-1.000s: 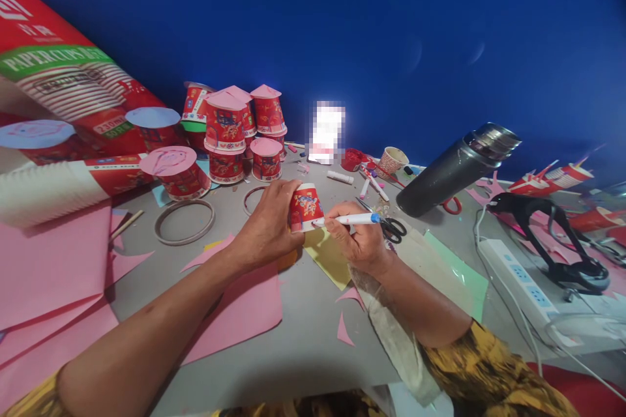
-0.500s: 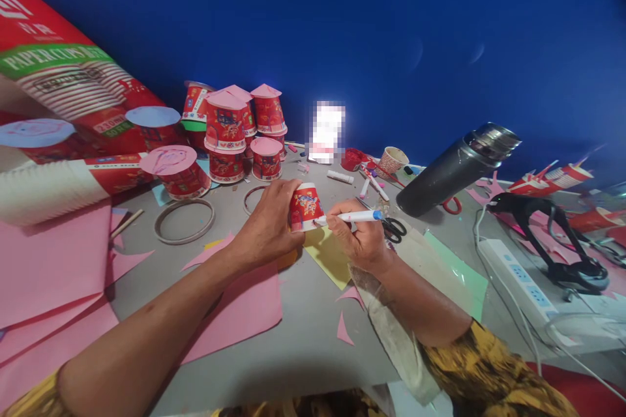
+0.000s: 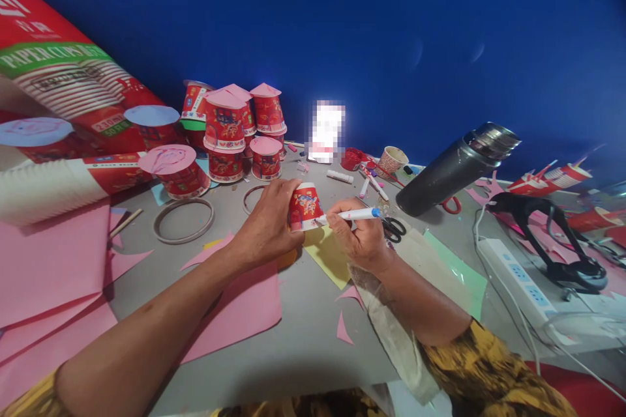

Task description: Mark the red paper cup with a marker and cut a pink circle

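My left hand grips a red printed paper cup from its left side, with the cup turned upside down above the table. Pinched in my right hand is a white marker pen with a blue end, its tip at the lower right of the cup's wall. Whether the tip touches the cup I cannot tell. Under the cup and right hand lies a yellow paper sheet. Black-handled scissors rest just right of the right hand. Pink paper lies beneath my left forearm.
Stacked red cups with pink paper tops stand at the back left, near a large paper-cup package. A tape ring lies left. On the right are a dark thermos, a power strip and a black strap frame.
Almost nothing differs. The marker's blue end has shifted very slightly left and down, while both hands keep their hold.
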Action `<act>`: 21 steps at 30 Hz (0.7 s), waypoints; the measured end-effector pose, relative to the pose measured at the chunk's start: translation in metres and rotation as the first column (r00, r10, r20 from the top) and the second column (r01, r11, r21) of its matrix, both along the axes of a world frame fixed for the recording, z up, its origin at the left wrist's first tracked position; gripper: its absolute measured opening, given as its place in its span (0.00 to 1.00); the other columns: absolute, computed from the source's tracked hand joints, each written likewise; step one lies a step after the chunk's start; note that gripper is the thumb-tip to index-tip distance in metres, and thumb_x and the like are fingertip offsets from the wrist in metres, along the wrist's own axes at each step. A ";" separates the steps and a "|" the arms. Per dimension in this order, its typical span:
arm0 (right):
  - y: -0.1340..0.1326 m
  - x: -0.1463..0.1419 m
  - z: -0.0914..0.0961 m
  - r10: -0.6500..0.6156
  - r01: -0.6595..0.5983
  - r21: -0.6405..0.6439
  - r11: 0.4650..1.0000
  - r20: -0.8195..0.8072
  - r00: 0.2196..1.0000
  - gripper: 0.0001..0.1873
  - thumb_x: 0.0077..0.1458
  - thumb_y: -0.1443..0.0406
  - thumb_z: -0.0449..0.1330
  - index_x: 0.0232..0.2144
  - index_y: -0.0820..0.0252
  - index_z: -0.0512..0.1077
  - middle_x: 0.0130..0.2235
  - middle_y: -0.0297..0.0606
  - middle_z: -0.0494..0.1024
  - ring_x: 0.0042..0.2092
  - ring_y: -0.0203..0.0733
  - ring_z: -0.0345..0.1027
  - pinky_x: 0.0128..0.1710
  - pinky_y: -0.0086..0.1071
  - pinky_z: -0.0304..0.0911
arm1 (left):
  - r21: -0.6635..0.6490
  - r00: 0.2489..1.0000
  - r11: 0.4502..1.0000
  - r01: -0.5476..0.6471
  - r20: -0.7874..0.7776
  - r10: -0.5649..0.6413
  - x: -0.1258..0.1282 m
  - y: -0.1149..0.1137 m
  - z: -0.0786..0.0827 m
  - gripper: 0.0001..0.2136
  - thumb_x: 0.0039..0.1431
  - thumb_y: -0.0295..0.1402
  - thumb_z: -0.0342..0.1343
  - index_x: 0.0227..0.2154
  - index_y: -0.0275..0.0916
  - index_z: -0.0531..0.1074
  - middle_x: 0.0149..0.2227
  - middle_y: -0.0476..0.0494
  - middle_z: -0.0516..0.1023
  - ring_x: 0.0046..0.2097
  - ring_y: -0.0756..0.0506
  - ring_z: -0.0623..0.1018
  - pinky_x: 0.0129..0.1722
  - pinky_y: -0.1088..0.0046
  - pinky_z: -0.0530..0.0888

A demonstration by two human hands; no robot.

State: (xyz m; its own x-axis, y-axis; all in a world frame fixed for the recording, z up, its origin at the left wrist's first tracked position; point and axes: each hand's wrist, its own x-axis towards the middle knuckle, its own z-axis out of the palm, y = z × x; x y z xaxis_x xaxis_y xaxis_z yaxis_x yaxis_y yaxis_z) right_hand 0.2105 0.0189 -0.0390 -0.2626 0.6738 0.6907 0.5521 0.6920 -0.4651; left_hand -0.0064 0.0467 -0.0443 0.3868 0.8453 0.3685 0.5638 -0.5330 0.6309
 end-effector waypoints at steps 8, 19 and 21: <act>-0.001 0.001 0.003 -0.030 0.031 0.037 0.999 -0.035 0.999 0.10 0.71 0.62 0.58 0.35 0.55 0.75 0.30 0.34 0.81 0.28 0.38 0.73 0.31 0.31 0.66 | 0.004 1.000 1.000 -0.016 -0.015 0.016 -0.002 0.002 -0.004 0.33 0.53 0.33 0.68 0.62 0.41 0.64 0.59 0.33 0.72 0.63 0.30 0.73 0.65 0.44 0.71; 0.000 0.001 0.000 -0.050 0.050 0.031 0.998 0.012 0.999 0.12 0.71 0.60 0.57 0.34 0.55 0.75 0.30 0.35 0.81 0.29 0.39 0.73 0.31 0.31 0.65 | 0.007 1.000 1.000 -0.009 0.003 0.009 -0.002 0.002 -0.004 0.34 0.53 0.35 0.68 0.62 0.42 0.65 0.59 0.33 0.73 0.63 0.29 0.73 0.65 0.43 0.71; 0.000 0.001 0.001 -0.049 0.049 0.058 0.997 -0.005 0.999 0.11 0.71 0.61 0.58 0.34 0.55 0.75 0.30 0.34 0.81 0.29 0.39 0.73 0.31 0.31 0.65 | 0.004 1.000 1.000 -0.009 0.000 0.009 -0.002 0.002 -0.004 0.33 0.53 0.34 0.67 0.62 0.41 0.65 0.59 0.33 0.72 0.63 0.29 0.73 0.65 0.43 0.71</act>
